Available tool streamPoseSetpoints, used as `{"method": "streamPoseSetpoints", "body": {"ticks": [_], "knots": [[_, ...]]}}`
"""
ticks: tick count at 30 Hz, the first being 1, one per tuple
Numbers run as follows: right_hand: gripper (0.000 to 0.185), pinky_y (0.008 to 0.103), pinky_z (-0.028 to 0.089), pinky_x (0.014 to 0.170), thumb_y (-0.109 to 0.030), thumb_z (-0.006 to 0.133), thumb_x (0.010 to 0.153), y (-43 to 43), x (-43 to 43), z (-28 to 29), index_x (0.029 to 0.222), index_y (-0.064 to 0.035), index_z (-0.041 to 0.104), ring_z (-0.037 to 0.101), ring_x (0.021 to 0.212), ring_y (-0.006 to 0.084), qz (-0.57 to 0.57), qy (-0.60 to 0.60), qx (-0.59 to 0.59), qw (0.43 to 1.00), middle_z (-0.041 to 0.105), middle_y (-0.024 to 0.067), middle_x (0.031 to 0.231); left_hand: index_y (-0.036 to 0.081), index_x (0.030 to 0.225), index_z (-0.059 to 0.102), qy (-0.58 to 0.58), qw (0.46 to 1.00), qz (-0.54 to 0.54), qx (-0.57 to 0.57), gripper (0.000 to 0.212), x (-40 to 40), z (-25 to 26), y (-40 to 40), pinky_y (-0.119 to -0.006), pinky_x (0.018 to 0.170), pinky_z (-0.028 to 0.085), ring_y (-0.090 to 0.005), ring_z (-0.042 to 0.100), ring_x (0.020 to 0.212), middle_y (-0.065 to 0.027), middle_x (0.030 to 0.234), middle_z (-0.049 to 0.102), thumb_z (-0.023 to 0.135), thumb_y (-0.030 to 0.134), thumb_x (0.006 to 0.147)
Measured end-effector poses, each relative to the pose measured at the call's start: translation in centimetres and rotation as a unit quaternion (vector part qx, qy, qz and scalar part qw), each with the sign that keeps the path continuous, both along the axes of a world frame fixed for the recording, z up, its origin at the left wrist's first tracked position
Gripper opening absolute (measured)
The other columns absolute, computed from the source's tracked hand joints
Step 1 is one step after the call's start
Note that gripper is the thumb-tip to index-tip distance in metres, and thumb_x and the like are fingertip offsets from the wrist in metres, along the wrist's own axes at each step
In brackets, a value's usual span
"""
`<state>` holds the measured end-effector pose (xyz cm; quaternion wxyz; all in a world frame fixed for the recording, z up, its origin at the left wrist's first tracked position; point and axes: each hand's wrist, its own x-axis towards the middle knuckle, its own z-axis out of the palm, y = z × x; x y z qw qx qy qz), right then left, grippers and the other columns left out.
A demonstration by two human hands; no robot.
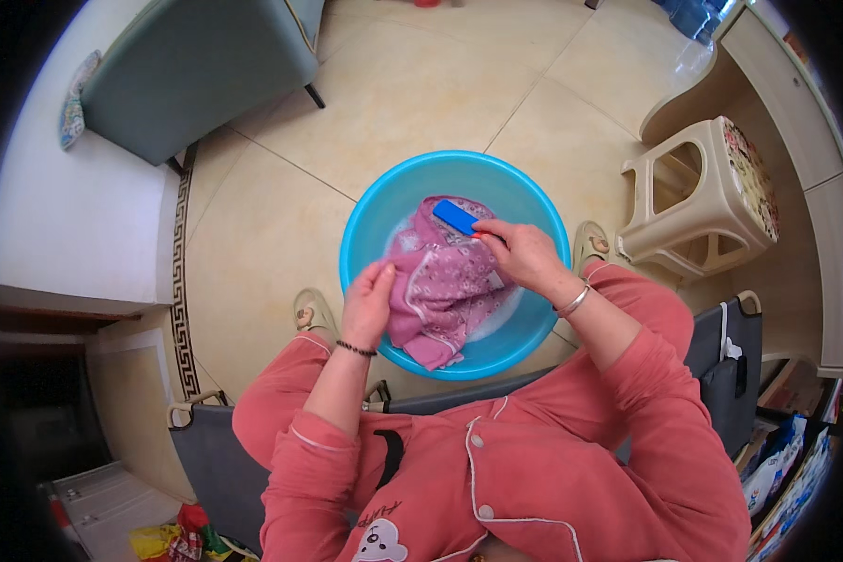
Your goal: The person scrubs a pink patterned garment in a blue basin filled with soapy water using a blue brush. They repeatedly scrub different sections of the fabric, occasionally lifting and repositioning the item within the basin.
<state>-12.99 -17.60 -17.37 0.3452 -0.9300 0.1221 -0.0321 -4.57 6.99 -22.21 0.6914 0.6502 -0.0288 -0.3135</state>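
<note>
A round blue plastic basin (456, 163) stands on the floor between my feet. Inside it lies a wet pink garment (456, 277) with a small floral print and white piping, over soapy water (495, 323). My left hand (367, 298) pinches the garment's edge at the basin's left side. In my right hand (523, 254) is the handle of a scrubbing brush (454, 217) with a blue back. The brush head rests over the upper part of the garment, its bristles hidden underneath.
A beige plastic stool (702, 190) with a patterned top stands to the right, beside a pale desk (780, 91). Upper left is a grey-green sofa (204, 70). I sit on a grey fabric folding seat (214, 464). Tiled floor (274, 232) surrounds the basin.
</note>
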Motion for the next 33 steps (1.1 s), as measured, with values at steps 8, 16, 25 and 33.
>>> {"method": "streamPoseSetpoints", "body": {"ticks": [8, 16, 25, 33], "knots": [[0.024, 0.0392, 0.05, 0.074, -0.026, 0.057, 0.088, 0.3, -0.5, -1.4, 0.106, -0.0123, 0.066, 0.063, 0.086, 0.0336, 0.017, -0.066, 0.107, 0.992, 0.067, 0.0146, 0.095, -0.001, 0.128, 0.046, 0.23, 0.967, -0.074, -0.082, 0.043, 1.7, -0.3, -0.1, -0.035, 0.094, 0.046, -0.0217, 0.057, 0.108, -0.0102, 0.121, 0.057, 0.059, 0.018, 0.091], [0.025, 0.0446, 0.05, 0.073, -0.028, 0.052, 0.089, 1.3, -1.6, -5.7, 0.108, -0.018, 0.065, 0.064, 0.085, 0.033, 0.116, 0.104, -0.068, 0.985, 0.067, 0.0152, 0.09, -0.003, 0.109, 0.056, 0.002, 0.986, -0.053, 0.159, 0.028, -0.2, -2.4, 0.9, -0.029, 0.076, 0.05, -0.018, 0.062, 0.089, -0.0106, 0.099, 0.065, 0.059, 0.0, 0.081], [0.025, 0.046, 0.05, 0.066, -0.029, 0.053, 0.089, 3.0, -0.2, -3.0, 0.108, -0.0159, 0.062, 0.063, 0.079, 0.0358, 0.072, -0.093, 0.038, 0.992, 0.066, 0.0146, 0.087, -0.003, 0.108, 0.054, 0.059, 0.99, 0.092, 0.093, 0.024, -0.6, 1.5, 1.3, -0.027, 0.079, 0.048, -0.0151, 0.058, 0.088, -0.0095, 0.096, 0.062, 0.052, 0.003, 0.085], [0.024, 0.0478, 0.05, 0.067, -0.021, 0.05, 0.087, -0.9, 0.3, -4.8, 0.105, -0.0164, 0.065, 0.065, 0.083, 0.0323, 0.009, 0.174, -0.15, 0.973, 0.066, 0.0159, 0.09, -0.005, 0.105, 0.054, 0.04, 0.993, 0.085, 0.076, 0.023, 0.1, 2.0, 1.6, -0.026, 0.074, 0.048, -0.0138, 0.057, 0.084, -0.0102, 0.094, 0.061, 0.047, 0.005, 0.085]]}}
